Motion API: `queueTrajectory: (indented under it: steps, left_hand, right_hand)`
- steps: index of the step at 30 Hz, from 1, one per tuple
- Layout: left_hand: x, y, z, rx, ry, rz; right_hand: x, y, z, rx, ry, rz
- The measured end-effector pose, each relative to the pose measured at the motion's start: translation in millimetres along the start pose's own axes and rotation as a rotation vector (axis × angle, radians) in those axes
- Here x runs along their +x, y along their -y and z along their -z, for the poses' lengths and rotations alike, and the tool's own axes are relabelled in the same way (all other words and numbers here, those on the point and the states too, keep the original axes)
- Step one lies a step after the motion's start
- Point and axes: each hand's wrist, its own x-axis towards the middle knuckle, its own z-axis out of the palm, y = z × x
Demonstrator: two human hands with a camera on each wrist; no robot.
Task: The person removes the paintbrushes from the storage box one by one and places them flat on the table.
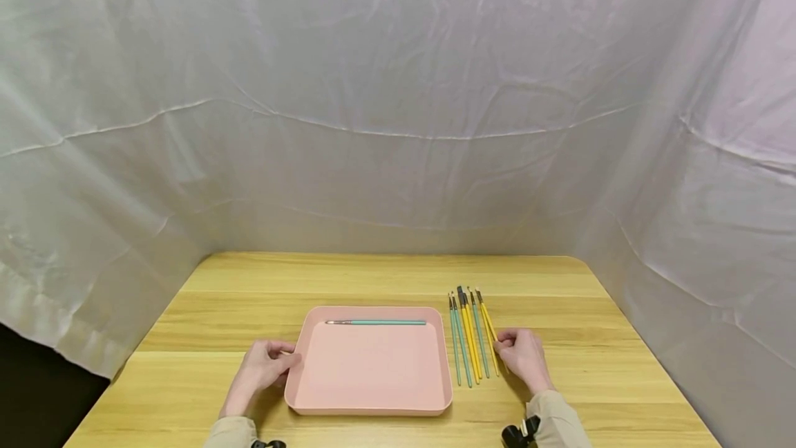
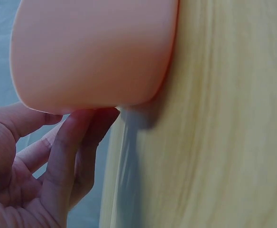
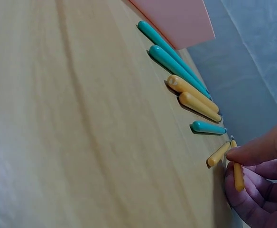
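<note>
A pink rectangular tray [image 1: 373,379] lies on the wooden table. My left hand [image 1: 264,367] holds its left side, thumb at the rim and fingertips against the outer wall in the left wrist view. Inside the tray, along its far side, lies one teal paintbrush [image 1: 388,322]. To the right of the tray several teal and yellow paintbrushes lie in a loose row, such as a teal one [image 1: 457,344] and a yellow one [image 1: 470,344]. At the row's right end my right hand [image 1: 524,358] pinches a yellow paintbrush [image 3: 238,178] between thumb and fingers. Another yellow paintbrush [image 3: 218,154] lies right beside it.
The wooden table [image 1: 597,365] extends beyond both hands and behind the tray. A pale cloth curtain [image 1: 398,178] hangs round the back and sides. Dark wrist-worn devices, such as the right one [image 1: 521,432], sit at both cuffs.
</note>
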Motion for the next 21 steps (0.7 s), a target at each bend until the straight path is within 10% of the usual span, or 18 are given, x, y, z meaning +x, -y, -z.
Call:
queueTrajectory:
  steps: [21]
  left_hand:
    - [-0.9, -0.6, 0.5, 0.002, 0.012, -0.005]
  right_hand:
    - [-0.7, 1.3, -1.2, -0.017, 0.018, 0.022]
